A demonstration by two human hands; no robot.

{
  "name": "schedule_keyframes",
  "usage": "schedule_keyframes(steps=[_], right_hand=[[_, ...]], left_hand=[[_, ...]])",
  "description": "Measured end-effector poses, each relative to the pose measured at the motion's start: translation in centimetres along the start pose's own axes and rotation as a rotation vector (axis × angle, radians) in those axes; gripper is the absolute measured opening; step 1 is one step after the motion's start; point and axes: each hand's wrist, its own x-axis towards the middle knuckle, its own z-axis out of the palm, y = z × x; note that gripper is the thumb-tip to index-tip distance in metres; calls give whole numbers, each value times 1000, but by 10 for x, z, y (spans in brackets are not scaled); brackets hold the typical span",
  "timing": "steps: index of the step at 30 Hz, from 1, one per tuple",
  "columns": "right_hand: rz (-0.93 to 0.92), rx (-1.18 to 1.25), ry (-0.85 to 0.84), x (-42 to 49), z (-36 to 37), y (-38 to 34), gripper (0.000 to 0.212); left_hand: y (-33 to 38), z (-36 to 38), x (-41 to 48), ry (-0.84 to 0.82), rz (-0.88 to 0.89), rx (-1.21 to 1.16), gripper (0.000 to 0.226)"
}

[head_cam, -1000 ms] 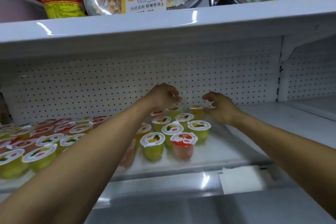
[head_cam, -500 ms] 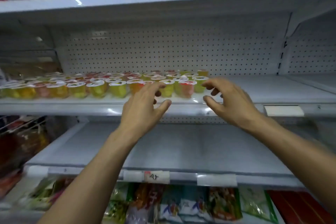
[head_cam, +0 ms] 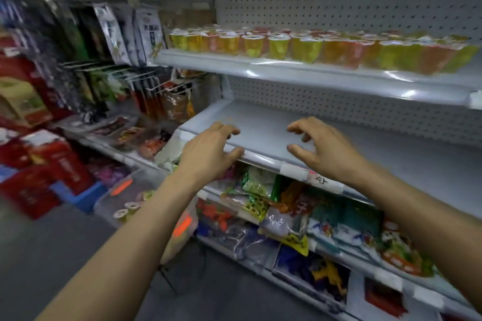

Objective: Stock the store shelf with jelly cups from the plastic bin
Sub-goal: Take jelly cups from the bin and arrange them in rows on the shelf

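Several jelly cups (head_cam: 307,45), yellow, orange and red with white lids, stand in rows on the upper white shelf (head_cam: 287,70). Below and left, a clear plastic bin (head_cam: 114,197) with orange tags holds a few more jelly cups (head_cam: 127,208). My left hand (head_cam: 208,151) and my right hand (head_cam: 320,148) hover, loosely curled and holding nothing, in front of the bare middle shelf (head_cam: 263,128), well below the stocked cups. My left forearm crosses over part of the bin.
Packaged snacks (head_cam: 300,211) fill the lower shelves. Hanging packets (head_cam: 109,34) on hooks and red boxes (head_cam: 39,154) crowd the left side. A blue crate (head_cam: 78,195) sits on the grey floor beside the bin.
Both hands have drawn back from the jelly cups and dropped to the level of the middle shelf. The view has swung down and left, bringing the bin and floor into sight.
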Motion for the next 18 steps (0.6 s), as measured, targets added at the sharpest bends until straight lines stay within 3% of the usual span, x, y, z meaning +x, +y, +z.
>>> schedule_keyframes(steps=[14,18], right_hand=[[-85,-127,-354,208,277,-134,33],[-54,-100,-516,242,358,-157,42]], left_hand=[[-357,21,13,-282,-329,131,43],[-440,47,10,-416,-453,94,43]])
